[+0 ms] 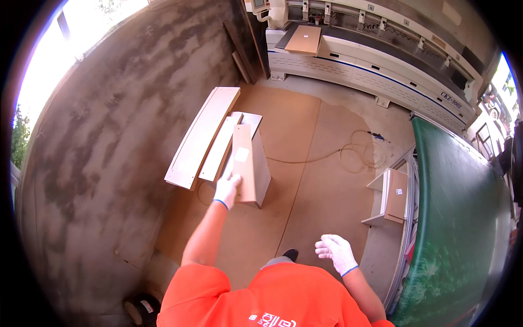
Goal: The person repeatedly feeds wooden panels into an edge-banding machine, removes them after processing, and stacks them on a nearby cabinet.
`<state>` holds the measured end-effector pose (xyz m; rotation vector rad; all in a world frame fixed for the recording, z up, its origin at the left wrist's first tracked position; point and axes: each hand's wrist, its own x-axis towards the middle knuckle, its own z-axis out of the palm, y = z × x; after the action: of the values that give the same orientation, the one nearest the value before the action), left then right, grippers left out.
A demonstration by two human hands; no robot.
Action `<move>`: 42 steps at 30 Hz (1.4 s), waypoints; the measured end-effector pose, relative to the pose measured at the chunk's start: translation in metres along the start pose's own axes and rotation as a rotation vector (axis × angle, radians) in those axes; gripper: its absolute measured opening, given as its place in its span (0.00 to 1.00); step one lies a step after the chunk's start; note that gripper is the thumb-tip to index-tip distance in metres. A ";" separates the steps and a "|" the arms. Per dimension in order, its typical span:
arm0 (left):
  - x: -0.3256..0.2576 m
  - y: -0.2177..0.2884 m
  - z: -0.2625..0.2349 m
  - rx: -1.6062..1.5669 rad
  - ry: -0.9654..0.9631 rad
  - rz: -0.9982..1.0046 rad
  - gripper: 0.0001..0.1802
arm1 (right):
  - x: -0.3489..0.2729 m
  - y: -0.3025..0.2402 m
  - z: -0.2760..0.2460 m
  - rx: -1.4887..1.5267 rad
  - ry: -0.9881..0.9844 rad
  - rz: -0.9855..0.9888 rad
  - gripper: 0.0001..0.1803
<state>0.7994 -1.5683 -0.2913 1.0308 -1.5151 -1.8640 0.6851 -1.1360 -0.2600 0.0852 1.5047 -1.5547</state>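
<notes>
My left hand [226, 189], in a white glove with a blue cuff, is closed on the near end of a narrow light-brown board [246, 180] with a white label. The board lies on a white box-like piece [263, 171] standing on the floor. To its left lie a narrow white panel [220, 150] and a longer white panel [202, 139] with small holes near the ends. What supports the panels underneath is mostly hidden. My right hand [336, 253], also gloved, hangs apart from everything, its fingers loosely bent and a little apart, with nothing visible in them.
Brown sheets [305, 180] cover the floor, with a coiled air hose [357, 155] on them. At right, a green-topped conveyor table [457, 218] stands beside a small board assembly [393, 196]. A long machine [354, 62] carries a brown board [304, 39]. A stained wall [109, 136] rises left.
</notes>
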 end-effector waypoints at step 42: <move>-0.261 -0.250 0.373 1.104 -1.196 0.960 0.39 | -0.280 0.168 -0.271 -0.370 1.613 -0.224 0.21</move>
<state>0.6613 -1.0907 -0.4417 -0.7599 -3.0266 -0.7257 0.8038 -0.7292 -0.2778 1.2100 3.0516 -1.2361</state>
